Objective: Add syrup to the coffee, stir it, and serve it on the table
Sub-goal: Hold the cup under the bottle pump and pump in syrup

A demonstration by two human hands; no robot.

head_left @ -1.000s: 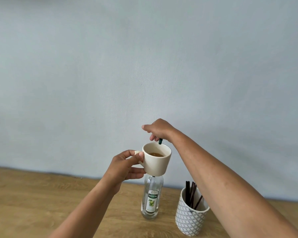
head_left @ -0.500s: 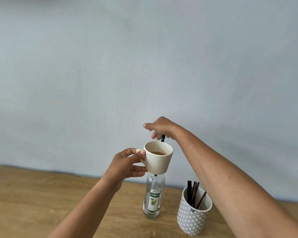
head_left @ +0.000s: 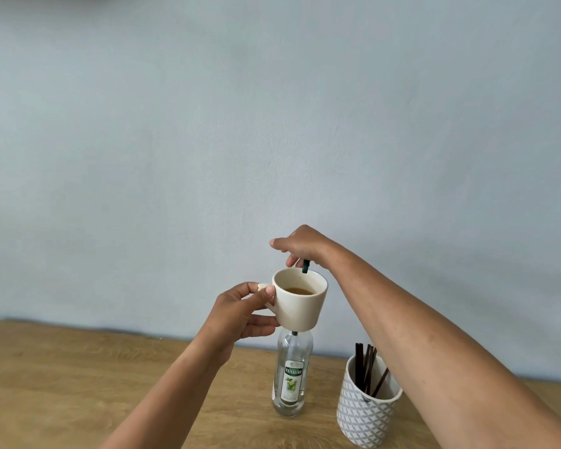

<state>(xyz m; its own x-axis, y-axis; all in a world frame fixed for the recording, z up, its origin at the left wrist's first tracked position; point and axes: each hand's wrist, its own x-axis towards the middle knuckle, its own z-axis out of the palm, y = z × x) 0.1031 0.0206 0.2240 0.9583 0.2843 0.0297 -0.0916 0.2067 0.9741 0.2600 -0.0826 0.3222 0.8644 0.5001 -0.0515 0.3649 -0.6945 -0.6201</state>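
Note:
My left hand [head_left: 240, 314] grips the handle of a cream coffee cup [head_left: 300, 307] and holds it in the air, upright, with brown coffee [head_left: 300, 290] low inside. The cup hangs just in front of the neck of a clear syrup bottle [head_left: 292, 377] with a green and white label, which stands on the wooden table [head_left: 78, 384]. My right hand [head_left: 302, 243] is closed over the bottle's pump top. A dark green pump nozzle [head_left: 305, 266] pokes out under my fingers, right at the cup's far rim. The cup hides the bottle's neck.
A white cup with a grey pattern [head_left: 365, 419] stands to the right of the bottle and holds several dark stir sticks [head_left: 365, 367]. My right forearm passes above it. A plain pale wall runs along the table's far edge.
My right hand and the green nozzle rose slightly, then came back down. The cup stayed almost where it was, shifting only a little to the right.

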